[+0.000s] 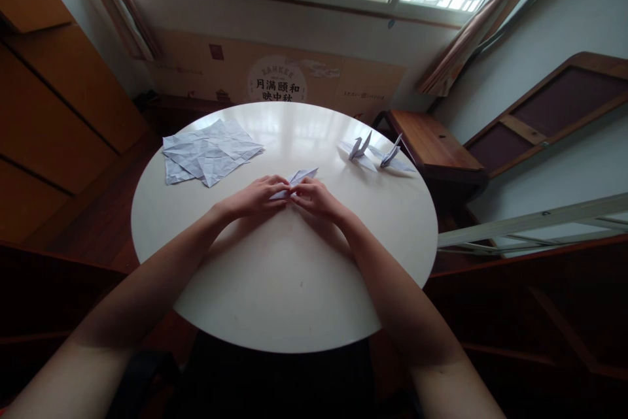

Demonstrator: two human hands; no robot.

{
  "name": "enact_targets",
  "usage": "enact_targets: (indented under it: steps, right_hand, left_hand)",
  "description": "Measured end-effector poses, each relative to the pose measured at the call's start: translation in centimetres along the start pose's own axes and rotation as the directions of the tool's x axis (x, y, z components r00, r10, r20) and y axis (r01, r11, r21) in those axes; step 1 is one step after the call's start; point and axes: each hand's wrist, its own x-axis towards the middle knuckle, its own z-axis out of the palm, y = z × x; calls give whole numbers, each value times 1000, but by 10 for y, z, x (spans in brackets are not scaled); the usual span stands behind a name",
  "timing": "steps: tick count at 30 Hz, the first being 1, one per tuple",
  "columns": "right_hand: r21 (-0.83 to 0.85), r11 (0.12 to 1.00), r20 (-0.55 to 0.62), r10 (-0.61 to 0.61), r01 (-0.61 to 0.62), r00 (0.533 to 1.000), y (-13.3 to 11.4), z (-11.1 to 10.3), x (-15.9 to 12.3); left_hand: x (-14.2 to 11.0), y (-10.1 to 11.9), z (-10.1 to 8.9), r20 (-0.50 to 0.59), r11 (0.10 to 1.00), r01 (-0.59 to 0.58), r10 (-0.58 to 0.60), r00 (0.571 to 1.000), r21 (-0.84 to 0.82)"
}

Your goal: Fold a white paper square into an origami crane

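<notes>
A small folded piece of white paper (pixel 303 175) is between my two hands, near the middle of the round table. My left hand (pixel 262 195) pinches its left side, and my right hand (pixel 313 197) pinches it from the right, fingertips almost meeting. Part of the paper is hidden behind my fingers. Beyond my right hand, two finished-looking paper cranes stand on the table, one crane (pixel 360 150) a little left of the other crane (pixel 391 157). Past my left hand lies a loose stack of creased paper sheets (pixel 210 150).
The round white table (pixel 289 288) fills the middle of the view. At right stands a wooden stool or bench (pixel 432 138), with a metal rail (pixel 530 219) nearer to me. A printed board (pixel 333 76) leans beneath the windows. An orange-brown cabinet (pixel 53 105) is at left.
</notes>
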Motion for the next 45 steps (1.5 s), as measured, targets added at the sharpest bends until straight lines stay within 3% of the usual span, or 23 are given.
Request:
enact_targets:
  steps: [45]
  right_hand:
    - [7, 1000, 15, 17, -17, 1000, -2, -2, 0]
  left_hand:
    - [-1, 3, -2, 5, 1000, -3, 3, 1000, -21]
